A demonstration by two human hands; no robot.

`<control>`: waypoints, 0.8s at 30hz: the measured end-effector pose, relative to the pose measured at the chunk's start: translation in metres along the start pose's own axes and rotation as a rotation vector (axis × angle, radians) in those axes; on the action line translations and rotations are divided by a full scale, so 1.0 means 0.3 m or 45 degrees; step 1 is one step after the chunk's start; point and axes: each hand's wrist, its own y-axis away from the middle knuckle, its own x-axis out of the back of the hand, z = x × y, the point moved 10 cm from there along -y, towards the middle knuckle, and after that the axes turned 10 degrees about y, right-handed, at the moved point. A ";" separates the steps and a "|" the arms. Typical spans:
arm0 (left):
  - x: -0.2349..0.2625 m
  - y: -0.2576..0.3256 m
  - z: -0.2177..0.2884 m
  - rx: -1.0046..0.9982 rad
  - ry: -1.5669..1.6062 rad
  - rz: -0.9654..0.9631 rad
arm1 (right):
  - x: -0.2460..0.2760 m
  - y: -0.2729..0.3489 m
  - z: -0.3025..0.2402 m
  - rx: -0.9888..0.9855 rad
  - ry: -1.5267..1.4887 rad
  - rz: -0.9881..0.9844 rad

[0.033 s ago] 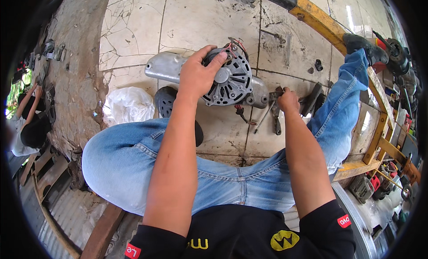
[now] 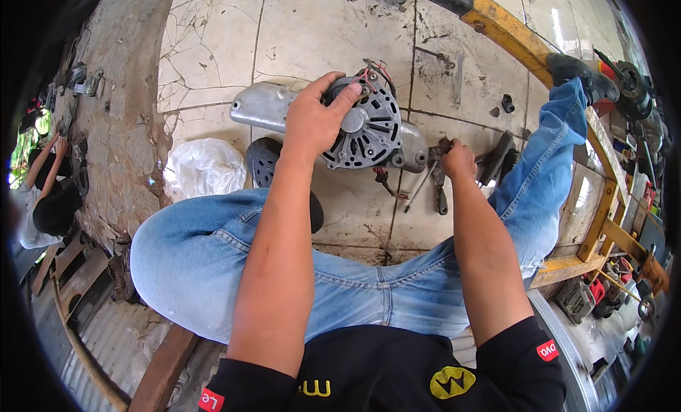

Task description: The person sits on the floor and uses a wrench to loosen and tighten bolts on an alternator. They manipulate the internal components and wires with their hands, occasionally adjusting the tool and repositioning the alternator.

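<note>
A round grey alternator (image 2: 360, 128) with a slotted end cover sits on the tiled floor, leaning on a long silver metal casting (image 2: 261, 108). Thumb and fingers of my left hand (image 2: 317, 120) grip the alternator's upper left side. Red wires (image 2: 376, 73) stick out at its top, and a short wire lead (image 2: 385, 179) hangs below. To the right, my right hand (image 2: 460, 159) is closed low over the tools; what its fingers hold is mostly hidden. Just beside it lie a dark-handled tool (image 2: 441, 196) and a thin screwdriver-like rod (image 2: 421, 188).
A crumpled white plastic bag (image 2: 206, 167) and a dark clog (image 2: 262, 160) are left of the alternator. Dark tools (image 2: 499, 157) lie by my right leg. A yellow metal frame (image 2: 512, 36) borders the right side. Another person (image 2: 50, 206) is at far left.
</note>
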 end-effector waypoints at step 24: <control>-0.003 -0.029 -0.022 -0.053 0.005 0.002 | 0.420 0.350 -0.303 0.478 -1.992 -0.896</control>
